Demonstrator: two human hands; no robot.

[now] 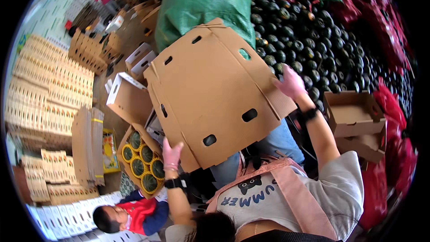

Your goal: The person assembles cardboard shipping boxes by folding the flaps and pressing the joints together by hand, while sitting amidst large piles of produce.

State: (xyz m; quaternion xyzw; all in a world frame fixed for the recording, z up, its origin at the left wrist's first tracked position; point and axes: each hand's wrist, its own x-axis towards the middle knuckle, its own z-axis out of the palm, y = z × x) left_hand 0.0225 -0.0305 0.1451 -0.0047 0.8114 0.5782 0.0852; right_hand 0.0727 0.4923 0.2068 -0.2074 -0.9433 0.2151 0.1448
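A flat, unfolded brown cardboard box blank (215,87) with oval cut-out handholds is held up in front of me, tilted. My right hand (292,83), in a pink glove, grips its right edge. At its lower left edge is my left hand (172,154), also gloved in pink, with the thumb raised and the fingers partly hidden along the board. Just left of that hand sits an open carton (160,189) of dark green striped squashes (146,154) in yellow net sleeves.
A large green sack (201,0) stands behind the blank. Many dark green squashes (322,49) lie heaped at the far right. Open cartons (354,127) sit at my right beside red sacks (374,192). Stacked boxes (49,85) line the left; a child (134,215) is at lower left.
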